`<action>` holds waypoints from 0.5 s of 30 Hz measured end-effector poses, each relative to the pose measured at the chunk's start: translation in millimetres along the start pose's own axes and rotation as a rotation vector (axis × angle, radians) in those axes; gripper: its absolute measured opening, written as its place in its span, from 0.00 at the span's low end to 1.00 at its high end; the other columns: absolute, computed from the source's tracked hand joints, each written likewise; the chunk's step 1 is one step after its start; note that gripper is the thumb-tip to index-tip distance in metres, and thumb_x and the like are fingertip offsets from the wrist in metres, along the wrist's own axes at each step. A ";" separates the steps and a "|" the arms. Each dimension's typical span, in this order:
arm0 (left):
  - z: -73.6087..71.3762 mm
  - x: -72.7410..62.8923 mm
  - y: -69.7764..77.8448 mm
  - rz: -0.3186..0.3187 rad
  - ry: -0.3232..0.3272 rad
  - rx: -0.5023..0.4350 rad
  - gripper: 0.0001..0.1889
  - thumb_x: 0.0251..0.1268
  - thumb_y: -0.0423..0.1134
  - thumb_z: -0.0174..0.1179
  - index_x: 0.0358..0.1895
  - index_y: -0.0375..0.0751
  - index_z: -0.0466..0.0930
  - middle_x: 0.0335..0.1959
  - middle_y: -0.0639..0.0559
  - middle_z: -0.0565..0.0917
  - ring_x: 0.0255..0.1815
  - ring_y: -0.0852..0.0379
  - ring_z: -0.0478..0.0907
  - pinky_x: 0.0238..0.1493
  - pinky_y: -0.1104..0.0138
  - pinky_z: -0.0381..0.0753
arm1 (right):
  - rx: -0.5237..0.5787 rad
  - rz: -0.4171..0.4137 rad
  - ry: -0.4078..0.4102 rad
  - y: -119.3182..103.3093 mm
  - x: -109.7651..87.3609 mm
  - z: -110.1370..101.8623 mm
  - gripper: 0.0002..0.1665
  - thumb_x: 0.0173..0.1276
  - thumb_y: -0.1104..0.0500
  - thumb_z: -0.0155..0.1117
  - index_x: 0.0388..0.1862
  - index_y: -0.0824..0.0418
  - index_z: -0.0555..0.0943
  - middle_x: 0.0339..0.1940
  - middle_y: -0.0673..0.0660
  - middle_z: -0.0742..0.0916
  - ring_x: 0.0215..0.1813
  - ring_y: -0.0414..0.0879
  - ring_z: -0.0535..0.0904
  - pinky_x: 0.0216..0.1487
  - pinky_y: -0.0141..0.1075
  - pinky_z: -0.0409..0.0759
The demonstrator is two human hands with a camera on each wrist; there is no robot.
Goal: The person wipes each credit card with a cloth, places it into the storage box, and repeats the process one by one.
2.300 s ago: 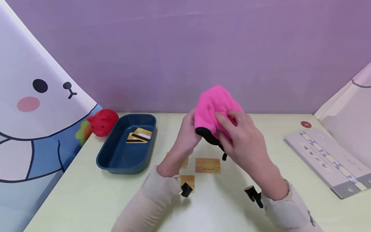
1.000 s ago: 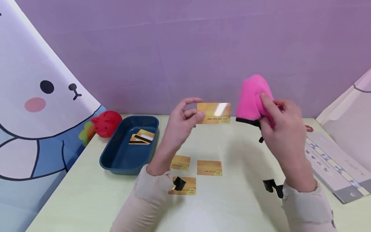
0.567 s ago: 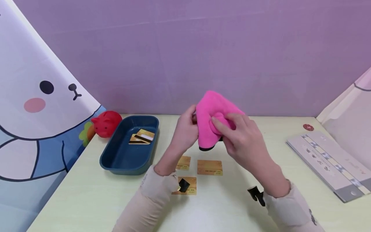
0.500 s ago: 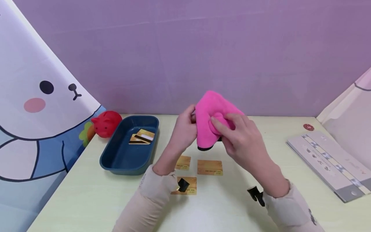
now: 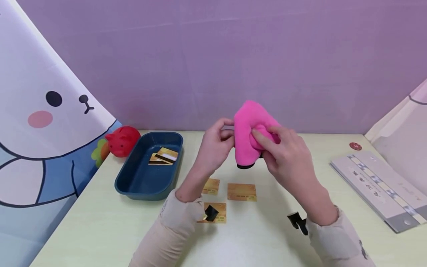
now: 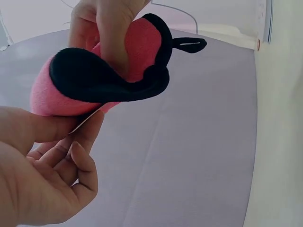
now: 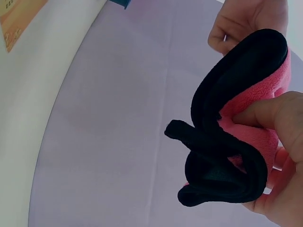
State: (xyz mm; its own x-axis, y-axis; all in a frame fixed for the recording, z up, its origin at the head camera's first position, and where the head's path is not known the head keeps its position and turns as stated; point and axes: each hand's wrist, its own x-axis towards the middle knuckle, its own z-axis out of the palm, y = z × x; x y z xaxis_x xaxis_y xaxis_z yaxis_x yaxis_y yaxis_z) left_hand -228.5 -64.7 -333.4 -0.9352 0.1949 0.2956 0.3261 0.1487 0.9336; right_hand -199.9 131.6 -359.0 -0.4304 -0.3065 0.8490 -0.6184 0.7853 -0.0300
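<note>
In the head view my right hand point(image 5: 295, 159) pinches a bunched pink cleaning cloth point(image 5: 245, 137) with black trim and a hanging loop, held up above the table. Beside it, my left hand point(image 5: 215, 148) has its fingertips against the cloth's left side. The left wrist view reveals a thin bank card point(image 6: 86, 121), edge-on, pinched between the left thumb and fingers and mostly hidden against the cloth. On the table beneath lie three golden bank cards: a whole one point(image 5: 241, 192), and two partly covered by the left forearm, one farther back point(image 5: 211, 186) and one nearer point(image 5: 221, 218).
Left of the hands stands a blue tray point(image 5: 133, 185) with golden cards point(image 5: 164, 155) inside. Behind it sits a red piggy bank point(image 5: 121, 141). A grey-white folder-like box point(image 5: 383, 189) and a red chip point(image 5: 355, 146) lie at the right. A purple backdrop point(image 5: 213, 66) rises behind the table.
Hands and cloth were together, then apart a second ago, with the card showing in the left hand. They came together again, the cloth covering the card, and have since shifted slightly right.
</note>
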 end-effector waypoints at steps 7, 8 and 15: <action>-7.2 -1.3 3.3 -0.008 -0.029 -0.054 0.16 0.71 0.29 0.59 0.60 0.39 0.75 0.41 0.37 0.88 0.33 0.55 0.81 0.34 0.69 0.75 | -0.021 0.053 -0.042 10.9 0.2 -6.5 0.27 0.59 0.70 0.71 0.57 0.51 0.86 0.49 0.68 0.85 0.39 0.66 0.79 0.33 0.55 0.78; -8.8 -1.5 4.0 -0.005 -0.028 -0.052 0.16 0.71 0.30 0.59 0.60 0.39 0.76 0.40 0.37 0.88 0.32 0.56 0.79 0.32 0.69 0.71 | -0.024 0.063 -0.044 12.9 0.1 -7.5 0.27 0.59 0.70 0.70 0.57 0.52 0.85 0.49 0.68 0.85 0.40 0.66 0.79 0.33 0.55 0.78; -21.5 -1.3 7.8 0.059 -0.017 -0.089 0.17 0.71 0.30 0.59 0.61 0.39 0.75 0.31 0.46 0.85 0.29 0.55 0.72 0.33 0.68 0.70 | -0.093 0.163 -0.087 34.4 -2.7 -18.2 0.27 0.61 0.70 0.64 0.59 0.53 0.84 0.47 0.72 0.84 0.42 0.68 0.78 0.33 0.59 0.78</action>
State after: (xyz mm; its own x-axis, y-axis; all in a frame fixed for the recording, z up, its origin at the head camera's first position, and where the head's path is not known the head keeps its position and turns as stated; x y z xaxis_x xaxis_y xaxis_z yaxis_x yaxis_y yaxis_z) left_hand -227.6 -84.6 -322.1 -0.9121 0.2169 0.3480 0.3664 0.0498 0.9291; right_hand -208.0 169.2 -352.7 -0.5775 -0.2134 0.7880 -0.4741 0.8735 -0.1109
